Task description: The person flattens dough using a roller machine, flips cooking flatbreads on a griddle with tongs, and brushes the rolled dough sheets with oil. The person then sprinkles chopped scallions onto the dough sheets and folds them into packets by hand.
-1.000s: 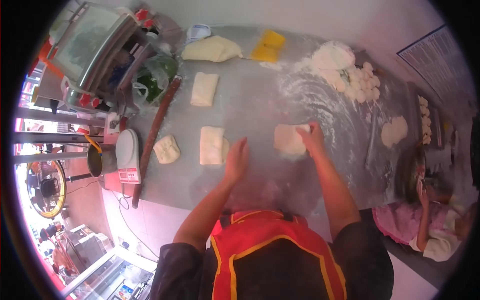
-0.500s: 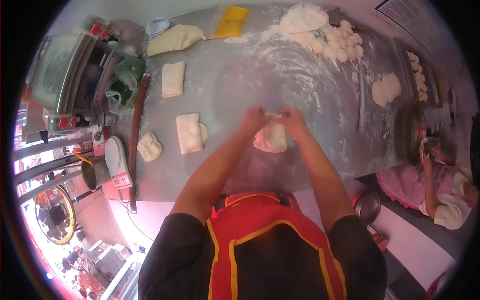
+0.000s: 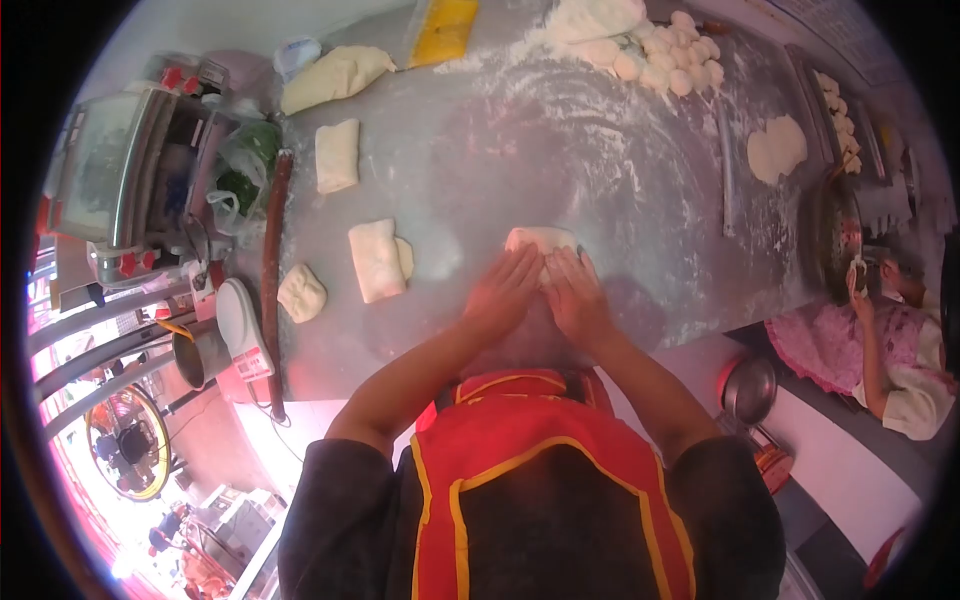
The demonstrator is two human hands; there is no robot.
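Observation:
Both of my hands lie on a piece of dough (image 3: 541,236) at the near middle of the worktop. My left hand (image 3: 505,285) presses down with its fingers stretched out flat. Beside it, my right hand (image 3: 575,287) rests in the same way, its fingertips on the dough. The far edge of the dough shows beyond my fingers; its near part is hidden under them. To the left lies a folded dough piece (image 3: 376,262) with a flap out at its right side. A smaller dough lump (image 3: 301,293) sits left of that, and another folded piece (image 3: 337,156) lies farther back.
A long wooden rolling pin (image 3: 276,230) runs along the left edge, beside a white scale (image 3: 240,320). Several dough balls (image 3: 680,60) and flour are at the back right. A metal rod (image 3: 727,170) and flat dough (image 3: 777,150) lie right. Another person's arm (image 3: 872,345) is at far right.
My hands have gone from pinching the far edge of the dough to lying flat on top of it, nearer my body. The view has shifted slightly.

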